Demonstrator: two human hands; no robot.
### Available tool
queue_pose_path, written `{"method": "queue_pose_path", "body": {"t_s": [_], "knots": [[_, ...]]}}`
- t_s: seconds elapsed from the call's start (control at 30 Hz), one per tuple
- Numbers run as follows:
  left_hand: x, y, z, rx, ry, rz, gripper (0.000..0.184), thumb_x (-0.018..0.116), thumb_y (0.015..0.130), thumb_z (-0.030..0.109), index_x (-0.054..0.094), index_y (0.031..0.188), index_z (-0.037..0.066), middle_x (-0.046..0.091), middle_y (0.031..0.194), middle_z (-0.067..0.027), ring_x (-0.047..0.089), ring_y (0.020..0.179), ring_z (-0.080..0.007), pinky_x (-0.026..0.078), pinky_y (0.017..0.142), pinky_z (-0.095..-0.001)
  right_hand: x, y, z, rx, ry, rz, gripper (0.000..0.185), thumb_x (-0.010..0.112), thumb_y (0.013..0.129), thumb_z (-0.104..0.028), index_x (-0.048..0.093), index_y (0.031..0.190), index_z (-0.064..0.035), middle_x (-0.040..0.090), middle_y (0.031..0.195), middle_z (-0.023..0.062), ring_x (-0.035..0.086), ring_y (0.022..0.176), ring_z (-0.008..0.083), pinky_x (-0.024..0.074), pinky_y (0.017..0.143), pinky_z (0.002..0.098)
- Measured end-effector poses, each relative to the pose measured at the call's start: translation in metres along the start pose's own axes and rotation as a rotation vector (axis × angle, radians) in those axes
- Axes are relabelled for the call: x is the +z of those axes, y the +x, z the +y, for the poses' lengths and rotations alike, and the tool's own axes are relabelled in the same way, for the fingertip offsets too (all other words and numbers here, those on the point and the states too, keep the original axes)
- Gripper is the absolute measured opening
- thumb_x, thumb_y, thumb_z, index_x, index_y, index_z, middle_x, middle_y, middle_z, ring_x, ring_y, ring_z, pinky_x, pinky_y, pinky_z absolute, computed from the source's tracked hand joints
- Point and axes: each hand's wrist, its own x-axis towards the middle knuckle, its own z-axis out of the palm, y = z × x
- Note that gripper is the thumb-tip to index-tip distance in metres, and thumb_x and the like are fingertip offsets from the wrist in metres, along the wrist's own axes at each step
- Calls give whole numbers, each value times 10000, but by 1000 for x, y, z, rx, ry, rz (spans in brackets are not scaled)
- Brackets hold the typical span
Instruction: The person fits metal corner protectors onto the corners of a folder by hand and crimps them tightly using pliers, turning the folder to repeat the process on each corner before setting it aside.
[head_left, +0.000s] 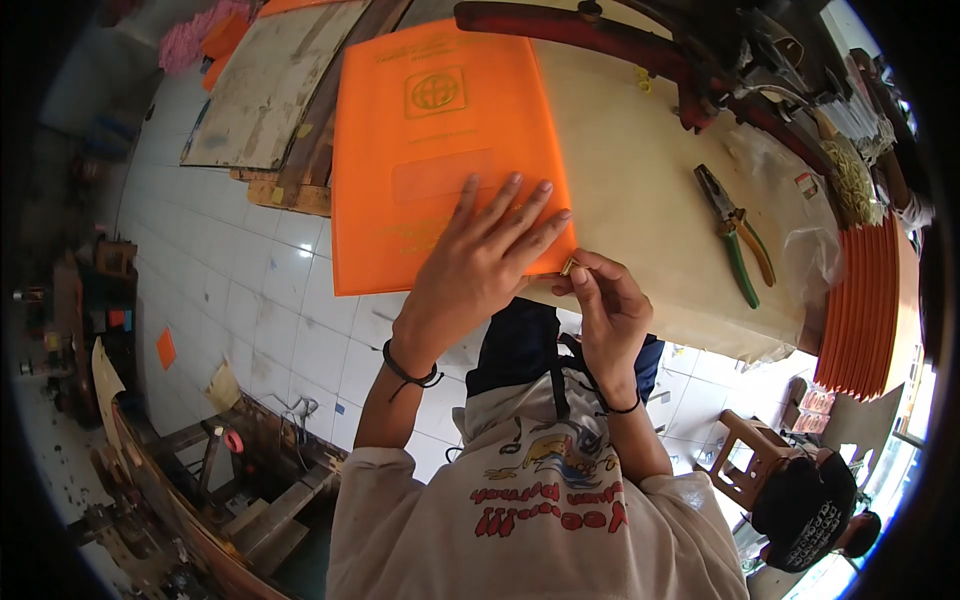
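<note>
An orange folder (375,170) with gold printing and an emblem lies on the tan work surface (640,180), its left part over the edge. My left hand (480,255) rests flat on the folder's lower right part, fingers spread. At the folder's bottom right corner, my right hand (605,305) pinches a small gold metal piece (569,266) between thumb and index finger. The piece touches the corner or sits just beside it; its exact fit is partly hidden by the fingers.
Pliers (735,235) with green and orange handles lie to the right, near clear plastic (815,250). A stack of orange folders (865,310) stands far right. A red and black metal tool (600,28) spans the top. A person in a black cap (805,510) is at lower right.
</note>
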Motion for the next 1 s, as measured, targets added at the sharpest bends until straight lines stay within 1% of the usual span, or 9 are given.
{"method": "queue_pose_path", "body": {"t_s": [0.17,0.27,0.37,0.4,0.53,0.63,0.73,0.83,1.0], "knots": [[-5,1,0,-39,-201,80,563,776,730,269,635,1255,125,570,1353,-60,511,1277,-297,350,1090,-542,-8,-6,-3,-44,-149,1,161,650,910,-32,657,1047,52,708,902,111,695,792,150,558,736,246],[-6,0,4,-13,-290,213,462,802,715,269,702,1134,102,676,1157,-45,614,1114,-278,425,1018,-486,-15,-9,-13,-93,-303,28,149,676,879,-16,675,1021,32,714,903,116,701,785,160,555,726,248],[-10,-5,23,-60,-528,280,373,811,709,197,727,1052,77,711,966,-29,645,956,-254,495,881,-414,-24,-11,-21,-234,-346,44,161,709,834,11,688,993,15,714,901,122,701,780,187,551,704,266],[-13,-1,35,-91,-607,341,254,784,752,115,735,990,42,714,878,-56,655,843,-220,517,734,-341,-27,-11,-27,-301,-378,31,168,719,819,19,691,985,12,713,900,124,700,780,197,550,696,274],[-6,-3,62,-208,-898,441,202,759,777,32,722,975,29,706,822,-77,651,701,-167,503,605,-271,-28,-14,-57,-507,-412,-9,209,772,732,51,687,920,18,703,876,124,684,771,233,543,669,293],[-8,-4,71,-225,-1038,459,179,730,801,-3,717,978,23,710,833,-79,663,722,-159,512,625,-268,-29,-18,-66,-598,-381,-38,233,791,695,54,681,897,19,693,877,121,675,782,242,544,652,303],[-11,-3,76,-185,-1087,421,239,581,782,-169,693,947,-38,714,864,-120,670,767,-182,525,654,-274,-31,-19,-70,-663,-337,-59,250,793,676,58,686,898,11,688,896,114,671,793,239,544,644,308],[-9,-4,81,-160,-1137,411,304,524,764,-196,672,981,-44,705,884,-147,679,795,-209,536,676,-279,-31,-21,-74,-706,-354,-48,278,800,649,57,695,901,2,676,899,100,663,789,230,542,635,304],[-2,-6,84,-149,-1341,520,146,631,859,-49,669,999,-58,704,888,-161,685,804,-214,541,697,-297,-34,-21,-77,-715,-390,-9,309,809,625,55,706,908,-12,649,854,83,642,753,214,534,613,299]]}}
